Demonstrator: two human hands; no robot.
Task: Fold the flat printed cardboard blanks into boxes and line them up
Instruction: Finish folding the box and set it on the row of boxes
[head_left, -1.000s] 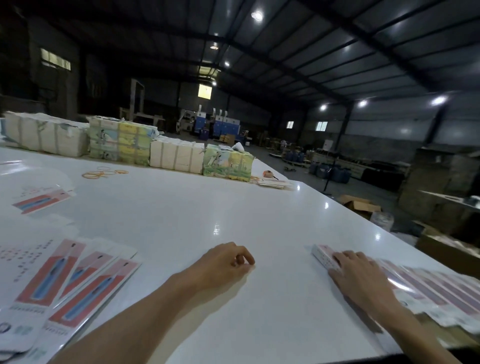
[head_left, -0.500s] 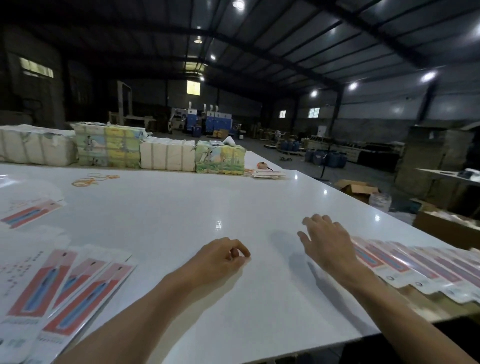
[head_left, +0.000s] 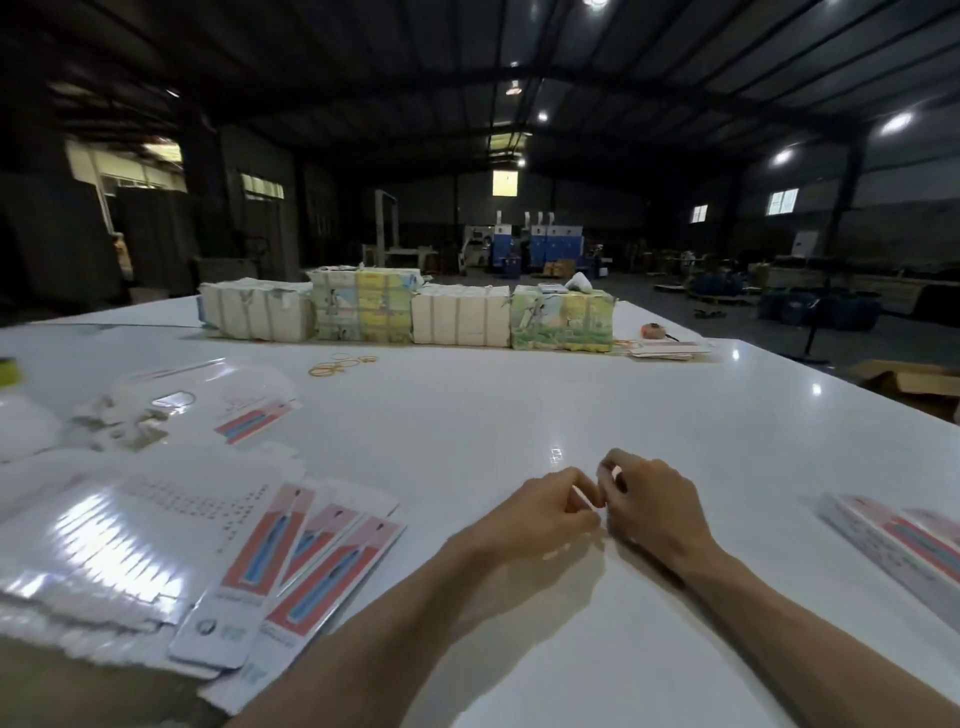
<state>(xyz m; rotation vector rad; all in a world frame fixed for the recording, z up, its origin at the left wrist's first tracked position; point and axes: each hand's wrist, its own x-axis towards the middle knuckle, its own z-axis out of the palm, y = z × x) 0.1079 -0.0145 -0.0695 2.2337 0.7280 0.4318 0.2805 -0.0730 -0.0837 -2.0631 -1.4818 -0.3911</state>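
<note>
Flat printed blanks (head_left: 311, 561) with red and blue panels lie fanned at the near left, overlapping a glossy white pile of blanks (head_left: 104, 545). One more printed blank (head_left: 254, 421) lies further back on the left. A row of folded boxes (head_left: 904, 540) lies at the right edge of the white table (head_left: 519, 405). My left hand (head_left: 545, 512) and my right hand (head_left: 652, 504) rest together on the bare table in the middle. Their curled fingertips touch each other, and I see nothing held between them.
Banded bundles of printed and white cartons (head_left: 405, 312) line the table's far edge. Rubber bands (head_left: 337, 364) lie in front of them, and a thin stack of cards (head_left: 665, 351) sits at the far right corner. An open cardboard box (head_left: 914, 379) stands on the floor to the right.
My right hand left the folded boxes at the right and moved left to meet my left hand. The view swung left, so the box row now sits at the frame's edge.
</note>
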